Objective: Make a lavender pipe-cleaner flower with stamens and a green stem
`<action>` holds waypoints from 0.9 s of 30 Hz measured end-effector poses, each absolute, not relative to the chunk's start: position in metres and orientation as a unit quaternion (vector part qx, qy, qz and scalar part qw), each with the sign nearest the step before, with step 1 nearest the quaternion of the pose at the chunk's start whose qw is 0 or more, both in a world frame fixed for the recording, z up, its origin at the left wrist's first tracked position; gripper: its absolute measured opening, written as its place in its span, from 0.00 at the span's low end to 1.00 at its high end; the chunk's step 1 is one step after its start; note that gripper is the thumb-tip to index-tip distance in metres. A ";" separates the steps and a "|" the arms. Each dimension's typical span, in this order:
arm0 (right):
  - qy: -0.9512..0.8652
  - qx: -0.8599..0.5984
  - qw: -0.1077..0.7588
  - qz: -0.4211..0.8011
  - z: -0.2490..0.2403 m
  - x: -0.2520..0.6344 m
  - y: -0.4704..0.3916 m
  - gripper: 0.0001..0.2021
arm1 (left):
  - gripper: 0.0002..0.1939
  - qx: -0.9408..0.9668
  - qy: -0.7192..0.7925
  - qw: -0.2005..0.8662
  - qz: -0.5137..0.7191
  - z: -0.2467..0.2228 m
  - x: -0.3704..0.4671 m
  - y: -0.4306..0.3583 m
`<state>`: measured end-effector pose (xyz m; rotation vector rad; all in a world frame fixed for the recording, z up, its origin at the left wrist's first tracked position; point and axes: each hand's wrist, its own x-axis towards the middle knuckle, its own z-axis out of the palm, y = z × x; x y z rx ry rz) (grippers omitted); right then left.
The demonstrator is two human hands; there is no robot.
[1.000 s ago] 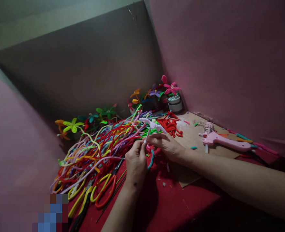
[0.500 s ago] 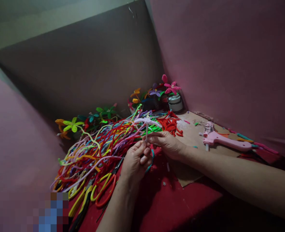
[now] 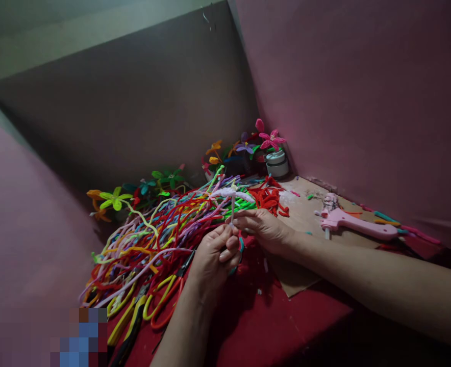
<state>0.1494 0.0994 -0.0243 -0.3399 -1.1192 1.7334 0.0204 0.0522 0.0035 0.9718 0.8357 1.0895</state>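
A pale lilac pipe-cleaner flower (image 3: pixel 232 193) stands upright on a thin stem between my hands, its petals spread sideways. My left hand (image 3: pixel 216 250) pinches the lower end of the stem between thumb and fingers. From the right, my right hand (image 3: pixel 266 227) closes its fingertips on the same stem just above. A teal pipe cleaner (image 3: pixel 241 245) curves beside my left hand. Behind the flower lies a large heap of coloured pipe cleaners (image 3: pixel 172 214), with a pile of red pieces (image 3: pixel 267 198) to its right.
Pink glue gun (image 3: pixel 359 224) on a brown board (image 3: pixel 309 219) at right. Red-and-yellow scissors (image 3: pixel 168 300) and yellow-black pliers (image 3: pixel 129 321) at front left, on red cloth (image 3: pixel 271 331). Finished flowers (image 3: pixel 114 199) and a white jar (image 3: pixel 277 164) stand at the back.
The lilac flower has tilted slightly, its petals a little lower. Both hands keep nearly the same place and hold.
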 end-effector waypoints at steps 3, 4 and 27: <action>-0.441 -0.157 0.520 0.715 -0.026 0.148 0.100 0.09 | 0.10 0.511 0.463 0.521 0.504 0.001 0.026 0.052; -0.435 -0.156 0.525 0.715 -0.027 0.147 0.100 0.10 | 0.10 0.545 0.494 0.444 0.512 -0.001 0.027 0.052; -0.515 -0.176 0.547 0.636 -0.024 0.147 0.097 0.09 | 0.13 0.554 0.521 0.371 0.534 0.002 0.033 0.048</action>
